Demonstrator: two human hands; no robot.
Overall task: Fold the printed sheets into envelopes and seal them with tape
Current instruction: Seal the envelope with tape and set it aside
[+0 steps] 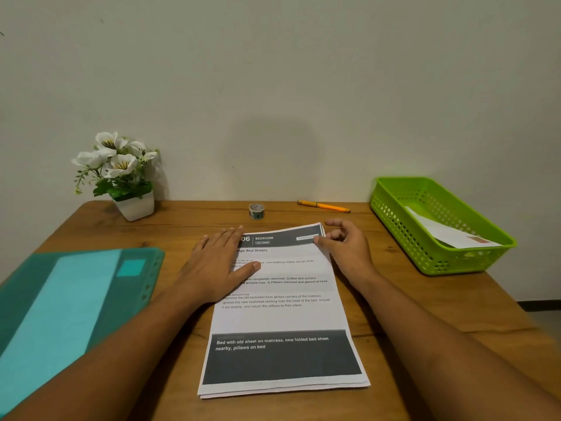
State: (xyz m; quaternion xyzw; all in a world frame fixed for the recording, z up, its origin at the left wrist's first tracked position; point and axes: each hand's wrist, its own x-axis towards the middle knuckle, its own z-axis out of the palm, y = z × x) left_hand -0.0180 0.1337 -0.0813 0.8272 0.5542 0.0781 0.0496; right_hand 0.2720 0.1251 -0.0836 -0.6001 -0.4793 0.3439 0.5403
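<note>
1. The left hand is lying flat, fingers straight, pressing the printed sheets on the table.
2. The right hand is pinching their far right corner.
3. The tape roll is sitting just behind them.

One stack of printed sheets, number unclear; one tape roll, one orange pen. One green basket with one envelope, one teal folder, one potted plant. Two hands: left hand, right hand.

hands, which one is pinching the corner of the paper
The right hand, pinching the far right corner of the printed sheets between thumb and fingers. The left hand just lies flat on their left side, fingers straight.
</note>
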